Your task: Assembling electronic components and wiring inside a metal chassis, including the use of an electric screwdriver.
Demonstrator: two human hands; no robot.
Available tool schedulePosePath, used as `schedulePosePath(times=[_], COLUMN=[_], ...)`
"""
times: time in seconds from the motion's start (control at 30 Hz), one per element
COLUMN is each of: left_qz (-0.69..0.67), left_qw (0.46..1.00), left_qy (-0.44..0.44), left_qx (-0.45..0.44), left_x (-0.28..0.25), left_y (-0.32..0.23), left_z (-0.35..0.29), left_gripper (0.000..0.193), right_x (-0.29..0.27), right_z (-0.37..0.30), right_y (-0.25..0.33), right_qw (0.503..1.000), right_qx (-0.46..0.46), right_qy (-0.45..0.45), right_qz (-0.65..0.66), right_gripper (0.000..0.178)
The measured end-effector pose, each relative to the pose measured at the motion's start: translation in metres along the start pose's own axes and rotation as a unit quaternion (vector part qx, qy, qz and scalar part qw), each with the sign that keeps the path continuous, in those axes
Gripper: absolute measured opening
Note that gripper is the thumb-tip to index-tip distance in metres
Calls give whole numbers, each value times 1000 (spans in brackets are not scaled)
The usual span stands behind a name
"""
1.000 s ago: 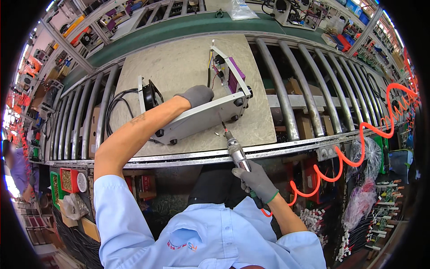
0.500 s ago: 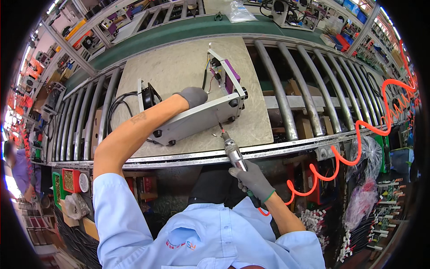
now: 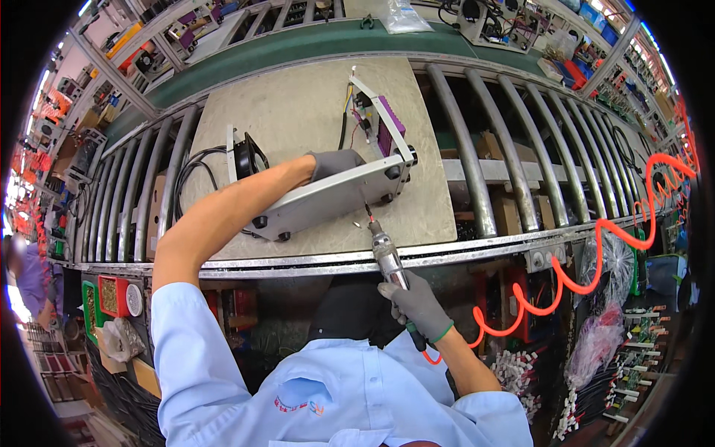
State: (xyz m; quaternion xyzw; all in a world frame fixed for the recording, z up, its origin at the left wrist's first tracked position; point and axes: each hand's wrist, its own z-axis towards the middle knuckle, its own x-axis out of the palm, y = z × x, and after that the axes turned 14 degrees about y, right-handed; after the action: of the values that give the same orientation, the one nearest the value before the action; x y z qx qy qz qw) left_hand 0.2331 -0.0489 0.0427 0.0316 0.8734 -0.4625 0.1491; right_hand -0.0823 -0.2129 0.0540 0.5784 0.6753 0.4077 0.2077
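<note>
A grey metal chassis [image 3: 328, 200] with black rubber feet is tipped on its side on the board, its underside toward me. It carries a black fan [image 3: 251, 155] at its left end and a purple part [image 3: 390, 128] with wires at its right end. My left hand [image 3: 337, 162], in a grey glove, reaches over the panel's top edge into the chassis; its fingers are hidden. Wrapped round a silver air screwdriver [image 3: 387, 253] is my gloved right hand [image 3: 418, 304]. The screwdriver's bit points up at the panel's underside, at or very near its surface.
The pale board [image 3: 298, 97] lies across a roller conveyor [image 3: 477, 149]. An orange coiled hose [image 3: 536, 307] runs from the screwdriver to the upper right. Small-parts bins [image 3: 113, 296] stand at lower left. A black cable [image 3: 185, 175] loops beside the fan. Another person [image 3: 33, 276] is at far left.
My left hand has slid slightly right inside the chassis. The chassis has shifted a little, while the screwdriver stays at nearly the same spot on the panel.
</note>
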Motion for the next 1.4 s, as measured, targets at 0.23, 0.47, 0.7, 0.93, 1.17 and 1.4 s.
schedulePosePath(times=[0.23, 0.47, 0.7, 0.93, 1.17, 1.4], left_qz=[-15, 130, 43, 57, 283, 289], left_qw=[998, 989, 996, 995, 952, 852], left_qy=[18, 26, 35, 39, -111, -408], left_qx=[-50, -70, -65, -68, -44, 152], left_x=[4, -2, -7, -7, -20, 56], left_y=[-5, 5, 29, 34, -6, -103], left_z=[3, 3, 14, 22, 8, -85], left_gripper=[43, 40, 34, 36, 33, 19], right_x=[3, 4, 13, 19, 3, -4], right_z=[-1, 4, 10, 8, 15, -36], right_y=[-3, -7, -11, -3, 2, -19], right_qw=[1000, 998, 996, 997, 998, 999], right_qx=[3, 18, -10, 3, -38, -1], right_qy=[-3, 14, 17, -10, 0, -54], right_qz=[24, 55, 85, 78, 53, 3], right_gripper=[34, 32, 32, 32, 28, 32])
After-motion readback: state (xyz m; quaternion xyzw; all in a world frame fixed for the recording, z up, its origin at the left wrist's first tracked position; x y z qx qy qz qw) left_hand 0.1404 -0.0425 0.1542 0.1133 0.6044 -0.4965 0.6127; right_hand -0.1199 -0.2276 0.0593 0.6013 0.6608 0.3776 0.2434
